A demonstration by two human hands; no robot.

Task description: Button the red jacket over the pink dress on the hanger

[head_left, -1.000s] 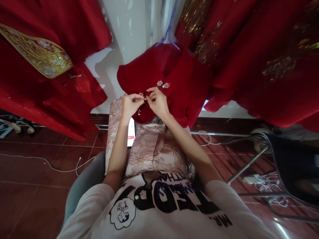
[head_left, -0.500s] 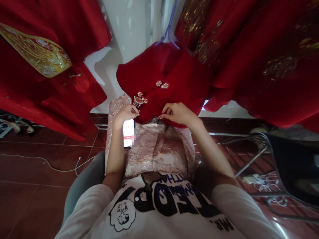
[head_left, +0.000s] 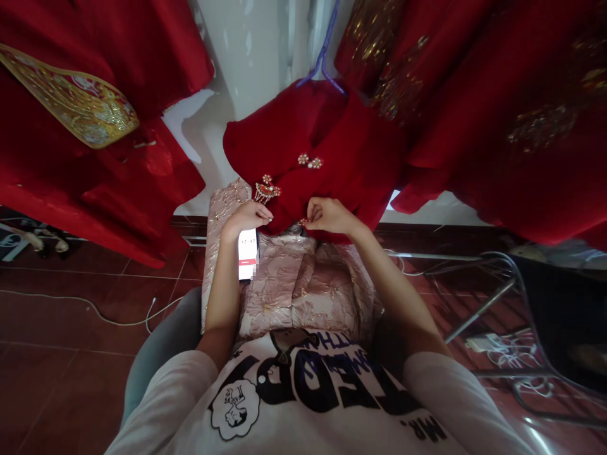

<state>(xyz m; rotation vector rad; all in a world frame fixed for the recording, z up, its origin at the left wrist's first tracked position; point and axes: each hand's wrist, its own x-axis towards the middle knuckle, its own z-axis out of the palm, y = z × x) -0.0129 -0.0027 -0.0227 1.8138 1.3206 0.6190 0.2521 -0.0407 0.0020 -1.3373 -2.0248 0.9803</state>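
Note:
A red velvet-like garment hangs on a purple hanger in front of me. Beaded flower ornaments sit at its middle, and a fringed beaded ornament lies on its left side. My right hand pinches a small beaded ornament at the garment's lower edge. At the lower left edge, my left hand has its fingertips pressed together; what they hold, if anything, is too small to make out. Below that hand lies a lit phone.
Pink brocade fabric covers the surface before my lap. Red embroidered garments hang at left and right. A black chair stands at right near tangled white cables. A cable crosses the tiled floor at left.
My left hand has moved slightly right, its fingertips now further along the garment's lower edge. My right hand has shifted slightly left, still pinching the small beaded ornament.

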